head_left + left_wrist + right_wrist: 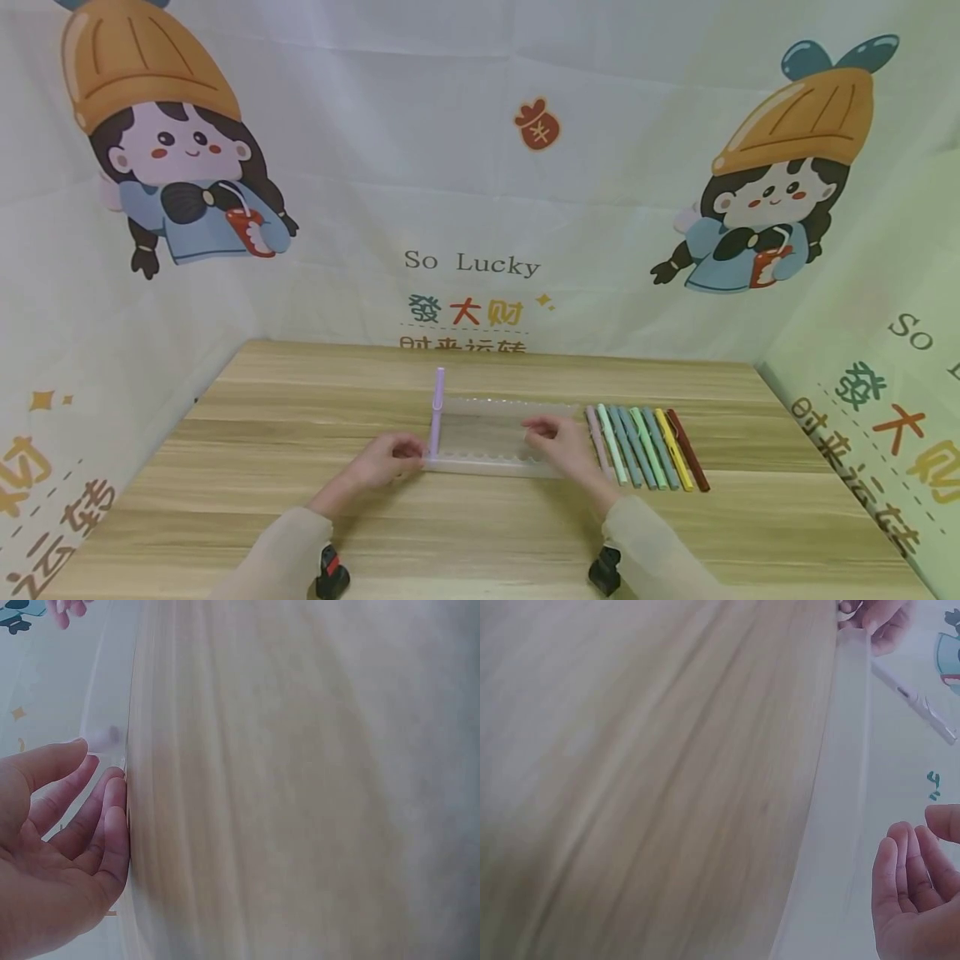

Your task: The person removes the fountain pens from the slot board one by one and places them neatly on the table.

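Note:
A clear pen rack with scalloped edges lies on the table. Across its left end rests a lilac pen, which the right wrist view also shows beyond the rack's long wall. My left hand is at the rack's front left corner, fingertips touching or very close to it; in the left wrist view its thumb and loosely bent fingers stand apart. Over the rack's right part hovers my right hand, its fingers relaxed with nothing between them. It partly covers the rack's right end.
Right of the rack lies a row of several capped pens, from a pink pen through green and blue ones to a yellow pen and a dark red pen. A printed cloth hangs behind the wooden table.

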The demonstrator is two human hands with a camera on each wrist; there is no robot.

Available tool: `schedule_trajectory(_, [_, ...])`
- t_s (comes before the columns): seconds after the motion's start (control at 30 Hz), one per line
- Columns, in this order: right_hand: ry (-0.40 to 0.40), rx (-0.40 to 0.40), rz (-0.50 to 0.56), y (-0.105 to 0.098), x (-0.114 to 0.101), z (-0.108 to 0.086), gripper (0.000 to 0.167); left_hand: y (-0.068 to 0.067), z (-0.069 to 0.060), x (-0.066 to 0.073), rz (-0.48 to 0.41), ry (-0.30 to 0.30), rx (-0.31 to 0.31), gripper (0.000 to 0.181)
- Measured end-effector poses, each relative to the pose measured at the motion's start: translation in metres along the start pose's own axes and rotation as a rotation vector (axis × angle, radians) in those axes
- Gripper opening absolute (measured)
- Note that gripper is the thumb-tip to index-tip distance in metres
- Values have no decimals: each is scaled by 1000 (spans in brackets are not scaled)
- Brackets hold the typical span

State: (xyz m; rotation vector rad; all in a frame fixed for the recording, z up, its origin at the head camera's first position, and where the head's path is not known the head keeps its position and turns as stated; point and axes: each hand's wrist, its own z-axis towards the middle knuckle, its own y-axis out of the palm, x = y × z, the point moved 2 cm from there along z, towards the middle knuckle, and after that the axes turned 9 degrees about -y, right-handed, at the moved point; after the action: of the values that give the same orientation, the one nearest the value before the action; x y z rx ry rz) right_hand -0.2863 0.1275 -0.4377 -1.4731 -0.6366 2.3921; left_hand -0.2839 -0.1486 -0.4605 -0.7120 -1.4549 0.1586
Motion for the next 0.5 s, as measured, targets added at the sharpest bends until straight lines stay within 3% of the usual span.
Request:
schedule_trajectory(0.2, [48,-8,106,16,-7,8,19,0,-2,2,3,6,-7,13])
schedule_trajectory(0.5, [38,-13,205,38,-13,17,21,-2,-2,4,-3,18,-11,15])
